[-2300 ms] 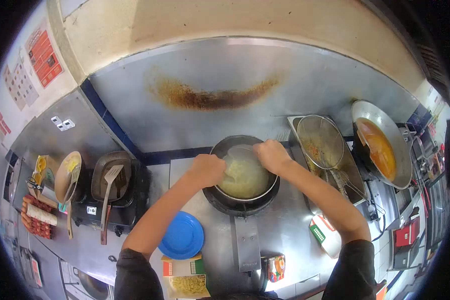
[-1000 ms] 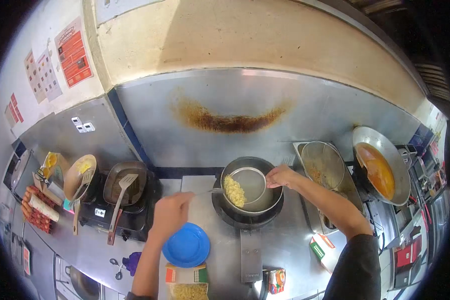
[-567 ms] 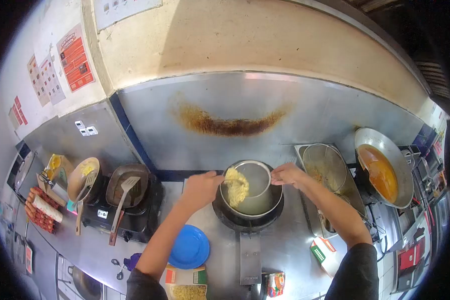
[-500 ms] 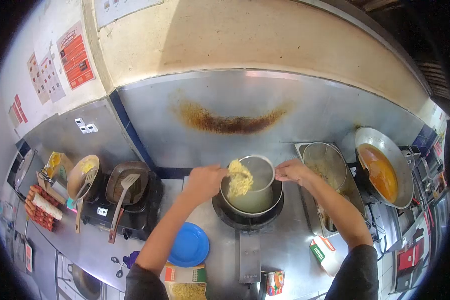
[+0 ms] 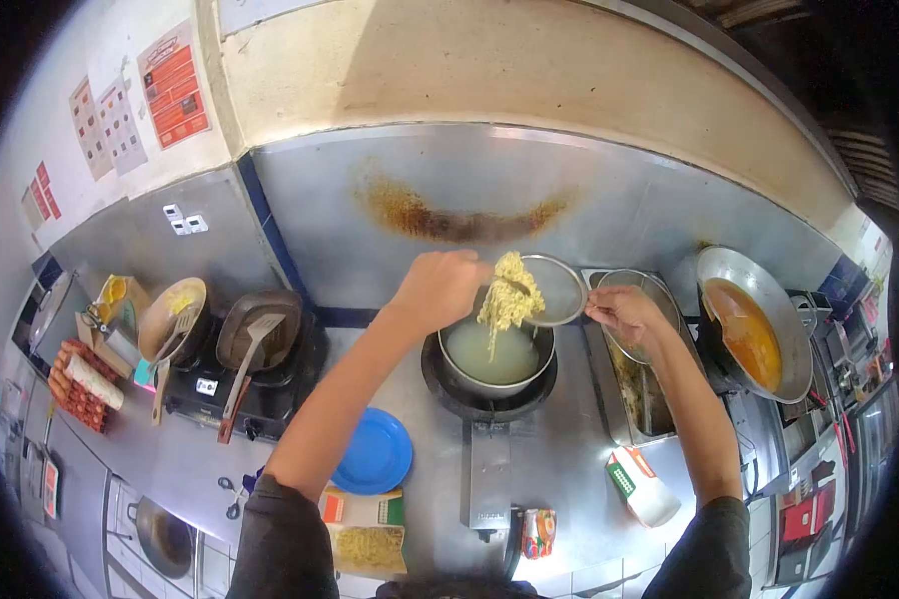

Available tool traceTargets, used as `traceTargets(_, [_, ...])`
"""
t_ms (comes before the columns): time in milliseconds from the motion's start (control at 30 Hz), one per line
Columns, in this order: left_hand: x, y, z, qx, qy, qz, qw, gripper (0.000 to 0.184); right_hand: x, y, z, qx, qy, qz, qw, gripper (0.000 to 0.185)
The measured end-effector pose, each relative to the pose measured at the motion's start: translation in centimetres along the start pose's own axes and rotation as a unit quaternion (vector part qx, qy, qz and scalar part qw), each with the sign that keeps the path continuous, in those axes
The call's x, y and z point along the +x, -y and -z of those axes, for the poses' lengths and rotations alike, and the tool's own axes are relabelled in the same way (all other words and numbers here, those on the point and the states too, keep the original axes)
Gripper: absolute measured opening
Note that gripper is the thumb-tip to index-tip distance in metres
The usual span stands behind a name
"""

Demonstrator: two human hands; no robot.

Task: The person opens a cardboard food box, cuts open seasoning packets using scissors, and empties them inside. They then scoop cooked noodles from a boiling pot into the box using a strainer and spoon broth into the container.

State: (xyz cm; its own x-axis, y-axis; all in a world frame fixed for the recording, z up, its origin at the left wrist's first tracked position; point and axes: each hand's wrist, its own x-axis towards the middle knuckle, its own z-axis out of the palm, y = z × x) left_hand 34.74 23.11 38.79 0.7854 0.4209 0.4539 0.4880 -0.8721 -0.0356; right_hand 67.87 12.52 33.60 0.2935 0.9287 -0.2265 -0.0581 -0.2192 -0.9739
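Observation:
Yellow noodles (image 5: 510, 293) hang above a pot (image 5: 493, 387) of cloudy liquid, with a few strands trailing down. My left hand (image 5: 438, 290) is closed round a utensil whose end is in the noodles; its shape is mostly hidden. My right hand (image 5: 626, 312) pinches the rim or handle end of a round mesh strainer (image 5: 557, 290), held up beside the noodles over the pot's back right. The pot sits on a black burner (image 5: 448, 391).
A blue plate (image 5: 375, 451) and an open noodle carton (image 5: 370, 544) stand at front. Left are a square pan (image 5: 260, 329) with a spatula, a round pan (image 5: 173, 311) and eggs (image 5: 75, 394). Right are a metal tray (image 5: 611, 419) and a wok (image 5: 787, 344) of orange liquid.
The strainer and noodles have risen out of the pot, with both hands raised. The strainer has also moved right. Earlier, both hands were at the pot's rim.

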Motion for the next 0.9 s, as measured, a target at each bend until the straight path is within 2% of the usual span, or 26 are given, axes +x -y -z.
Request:
traceTargets(67, [-0.1, -0.4, 0.9, 0.009, -0.012, -0.003, 1.0, 0.026, 0.0, -0.3, 0.7, 0.041, 0.01, 0.034, 0.999, 0.012])
traceTargets(133, [-0.1, -1.0, 2.4, -0.001, -0.042, -0.004, 0.999, 0.016, -0.7, 0.4, 0.4, 0.026, 0.014, 0.037, 0.999, 0.013])
traceTargets(333, [-0.6, -1.4, 4.0, -0.007, -0.077, -0.009, 0.997, 0.019, -1.4, 0.1, 0.2, 0.07, 0.016, 0.056, 0.996, 0.022])
traceTargets(467, [-1.7, -0.9, 3.4, 0.001, -0.081, -0.012, 0.997, 0.019, -1.0, -1.5, -0.6, 0.089, 0.019, 0.048, 0.995, 0.024])
traceTargets(533, [-2.5, -1.2, 3.3, 0.01, -0.057, 0.013, 0.998, 0.017, -1.6, -2.1, -1.9, 0.138, -0.027, 0.027, 0.99, 0.012])
traceTargets(767, [-5.2, -1.6, 1.8, 0.021, -0.022, 0.065, 0.997, 0.016, -1.9, -3.3, -3.6, 0.136, -0.024, 0.012, 0.99, 0.015])
traceTargets(900, [-5.8, -2.6, 2.8, 0.011, -0.043, 0.091, 0.995, 0.016, -1.3, -3.0, -2.1, 0.12, -0.007, 0.03, 0.992, 0.017])
